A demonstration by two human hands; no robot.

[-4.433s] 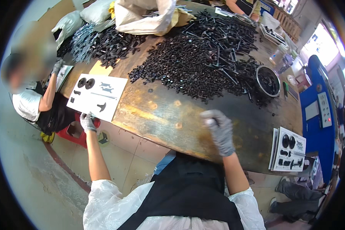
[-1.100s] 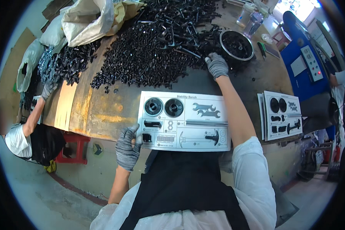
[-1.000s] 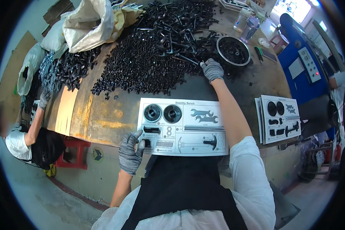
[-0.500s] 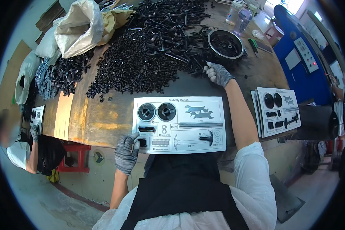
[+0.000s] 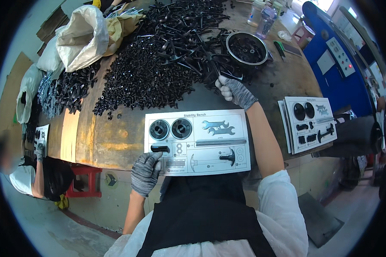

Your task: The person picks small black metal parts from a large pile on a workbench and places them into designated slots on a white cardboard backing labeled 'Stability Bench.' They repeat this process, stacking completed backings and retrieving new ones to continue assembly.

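Printed card (image 5: 209, 150), likely light, stiff, best held by edges; left hand (image 5: 146, 171) bunched at its left side, right hand (image 5: 235, 91) curled beyond it, grips unclear

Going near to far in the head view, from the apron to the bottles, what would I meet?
Black apron, printed white card, gloved right hand, metal-rimmed bowl, clear bottle. The gloved left hand overlaps the card, so I leave it out.
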